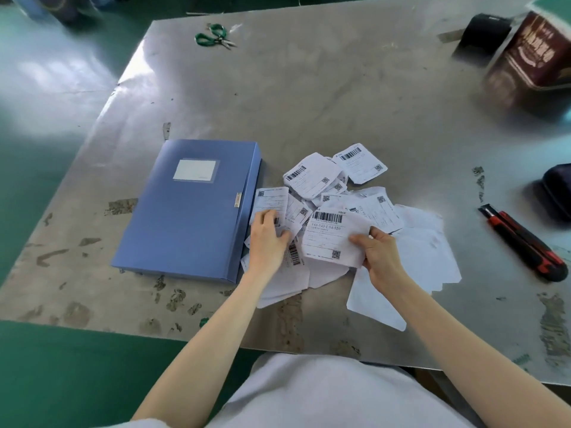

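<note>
A loose pile of white shipping labels (327,186) with barcodes lies in the middle of the grey metal table (309,97). My right hand (378,253) pinches the right edge of one large barcode label (330,239) and holds it above the pile. My left hand (268,239) rests on the pile's left side, its fingers curled round a few slips there. A closed blue file box (188,211) with a blank white tag lies flat just left of the pile.
A red and black utility knife (525,245) lies at the right. Green-handled scissors (213,35) sit at the far left corner. A dark red box (528,63) and black objects stand at the far right. The table's near edge is worn.
</note>
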Demonstrator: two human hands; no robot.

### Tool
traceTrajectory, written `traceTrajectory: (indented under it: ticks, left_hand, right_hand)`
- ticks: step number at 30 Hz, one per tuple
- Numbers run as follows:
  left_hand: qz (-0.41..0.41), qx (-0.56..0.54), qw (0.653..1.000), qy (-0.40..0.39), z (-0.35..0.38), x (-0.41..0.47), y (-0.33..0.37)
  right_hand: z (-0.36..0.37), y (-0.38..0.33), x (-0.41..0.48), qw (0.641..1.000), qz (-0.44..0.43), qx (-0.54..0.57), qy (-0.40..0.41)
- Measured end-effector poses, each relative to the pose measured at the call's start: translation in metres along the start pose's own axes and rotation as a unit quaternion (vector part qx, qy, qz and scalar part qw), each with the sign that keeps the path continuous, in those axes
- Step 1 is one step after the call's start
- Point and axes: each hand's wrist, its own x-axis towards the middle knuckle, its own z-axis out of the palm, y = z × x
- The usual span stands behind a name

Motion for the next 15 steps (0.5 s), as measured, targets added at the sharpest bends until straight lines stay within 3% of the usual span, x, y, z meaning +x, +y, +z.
traceTrajectory:
  ticks: [6,15]
  left_hand:
    - [0.070,0.107,0.990,-0.067,-0.006,0.019,-0.014]
    - [0.182,0.148,0.972,-0.016,-0.020,0.011,-0.024]
  right_hand:
    - [0.023,0.003,-0.003,1.000,-0.015,0.005,0.026]
    - [0.029,0.005,-0.008,0.998,-0.016,0.014,0.059]
